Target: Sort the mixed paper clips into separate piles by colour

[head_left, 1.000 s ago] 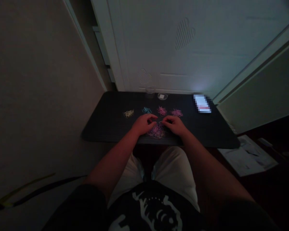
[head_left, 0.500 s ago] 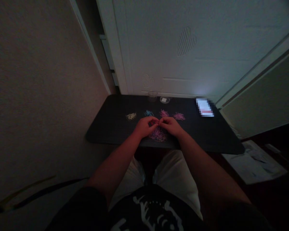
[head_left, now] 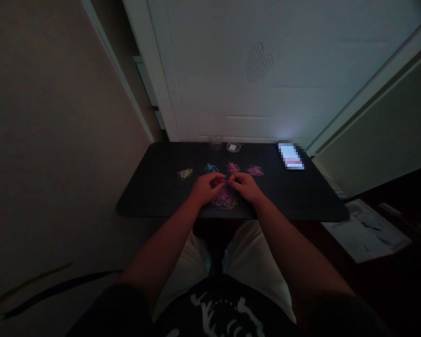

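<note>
Over a mixed pile of thin pink, purple and pale strands [head_left: 226, 198], my two hands almost meet. My left hand [head_left: 206, 188] is closed in a pinch, its thumb and forefinger tips pointing right. My right hand [head_left: 244, 184] is pinched too, facing it. A thin pale strand [head_left: 227, 181] seems to span the small gap between the fingertips; its exact kind is too small to make out. Beyond the hands lie smaller heaps: yellowish strands [head_left: 185, 173], blue strands [head_left: 211, 167], pink strands [head_left: 233, 166] and pinkish-purple strands [head_left: 255, 170].
The dark table [head_left: 154, 187] stands against a white panel [head_left: 214, 56] with heart patterns. At its back are a clear round container [head_left: 215, 142] and a clear lid [head_left: 233, 147] with a white label. A lit phone [head_left: 291, 156] lies at the right.
My fingertips have drawn slightly apart, with a pale strand now showing between them. The whole view has shifted a little, so the table sits further left.
</note>
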`<state>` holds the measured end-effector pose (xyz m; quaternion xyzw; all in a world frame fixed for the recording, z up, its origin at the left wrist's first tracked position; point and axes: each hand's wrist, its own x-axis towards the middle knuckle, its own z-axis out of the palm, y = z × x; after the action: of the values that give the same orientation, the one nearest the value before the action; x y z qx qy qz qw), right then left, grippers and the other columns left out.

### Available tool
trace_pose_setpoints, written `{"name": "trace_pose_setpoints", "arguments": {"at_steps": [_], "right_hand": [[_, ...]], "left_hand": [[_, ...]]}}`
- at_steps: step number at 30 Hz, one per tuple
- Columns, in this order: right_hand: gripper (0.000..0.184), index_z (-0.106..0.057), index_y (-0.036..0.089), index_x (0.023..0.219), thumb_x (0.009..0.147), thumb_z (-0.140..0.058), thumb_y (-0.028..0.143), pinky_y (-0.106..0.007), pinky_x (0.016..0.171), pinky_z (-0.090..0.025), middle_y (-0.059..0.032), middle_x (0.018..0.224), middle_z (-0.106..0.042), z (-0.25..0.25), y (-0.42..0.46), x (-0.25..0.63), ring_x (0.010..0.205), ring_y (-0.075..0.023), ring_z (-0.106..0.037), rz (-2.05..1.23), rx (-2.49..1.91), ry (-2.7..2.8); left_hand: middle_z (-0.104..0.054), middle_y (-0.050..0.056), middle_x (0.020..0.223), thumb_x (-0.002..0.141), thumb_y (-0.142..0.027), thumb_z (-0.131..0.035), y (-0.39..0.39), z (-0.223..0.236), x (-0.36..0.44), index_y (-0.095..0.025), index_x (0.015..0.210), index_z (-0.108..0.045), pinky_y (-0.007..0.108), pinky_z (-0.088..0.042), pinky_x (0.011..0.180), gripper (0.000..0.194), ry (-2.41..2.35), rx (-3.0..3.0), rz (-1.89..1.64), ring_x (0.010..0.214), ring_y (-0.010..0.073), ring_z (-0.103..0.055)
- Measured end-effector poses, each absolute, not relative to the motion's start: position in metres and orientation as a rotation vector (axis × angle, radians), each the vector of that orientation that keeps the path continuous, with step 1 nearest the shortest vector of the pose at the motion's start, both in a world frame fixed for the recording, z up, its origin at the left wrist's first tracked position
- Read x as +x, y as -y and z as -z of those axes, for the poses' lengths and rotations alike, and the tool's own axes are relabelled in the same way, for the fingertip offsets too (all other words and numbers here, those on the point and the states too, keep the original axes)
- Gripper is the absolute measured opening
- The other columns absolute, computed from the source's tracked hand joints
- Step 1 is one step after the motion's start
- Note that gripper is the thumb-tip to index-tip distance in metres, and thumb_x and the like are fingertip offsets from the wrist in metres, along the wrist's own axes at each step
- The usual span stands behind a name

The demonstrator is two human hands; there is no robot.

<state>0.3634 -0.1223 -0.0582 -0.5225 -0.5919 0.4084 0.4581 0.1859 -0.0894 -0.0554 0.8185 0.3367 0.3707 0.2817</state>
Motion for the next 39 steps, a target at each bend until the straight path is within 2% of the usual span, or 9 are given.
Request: {"name": "trace_pose_setpoints", "arguments": {"at_steps": [6,16,29,39], "right_hand": [[0.018,-0.055,0.016,0.061,0.067,-0.057,0.033,-0.023,0.05,-0.029,0.0037,0.053,-0.047,0.0581,0.1226,0.3624,0.05,-0.0078,-0.038,-0.96,-1.313,1.474],[0.016,-0.053,0.016,0.059,0.067,-0.056,0.03,-0.022,0.049,-0.03,0.0043,0.052,-0.045,0.06,0.1215,0.3634,0.049,-0.0078,-0.038,-0.949,-1.292,1.448],[0.016,-0.053,0.016,0.059,0.067,-0.056,0.03,-0.022,0.05,-0.029,0.0036,0.053,-0.047,0.0609,0.122,0.3636,0.051,-0.008,-0.038,-0.9,-1.334,1.48],[0.016,-0.054,0.016,0.059,0.067,-0.056,0.03,-0.023,0.051,-0.031,0.0032,0.054,-0.048,0.0587,0.1234,0.3619,0.052,-0.0084,-0.04,-0.886,-1.337,1.485]], "left_hand": [[-0.071,0.003,0.086,0.08,-0.027,-0.06,0.0889,0.0552,0.1857,-0.018,0.098,-0.067,0.026,-0.051,0.071,0.021,-0.925,2.218,-1.006,0.073,0.0131,-0.062],[-0.07,0.003,0.084,0.079,-0.026,-0.061,0.0922,0.053,0.1844,-0.019,0.105,-0.066,0.025,-0.051,0.069,0.027,-0.903,2.258,-0.989,0.07,0.0121,-0.061],[-0.07,0.004,0.094,0.082,-0.024,-0.058,0.0937,0.0541,0.1841,-0.021,0.107,-0.065,0.029,-0.048,0.08,0.026,-0.76,2.467,-0.954,0.08,0.0144,-0.062],[-0.07,0.004,0.09,0.085,-0.027,-0.054,0.0925,0.0543,0.1846,-0.02,0.096,-0.067,0.029,-0.048,0.08,0.018,-0.802,2.446,-0.977,0.081,0.0144,-0.062]]}}
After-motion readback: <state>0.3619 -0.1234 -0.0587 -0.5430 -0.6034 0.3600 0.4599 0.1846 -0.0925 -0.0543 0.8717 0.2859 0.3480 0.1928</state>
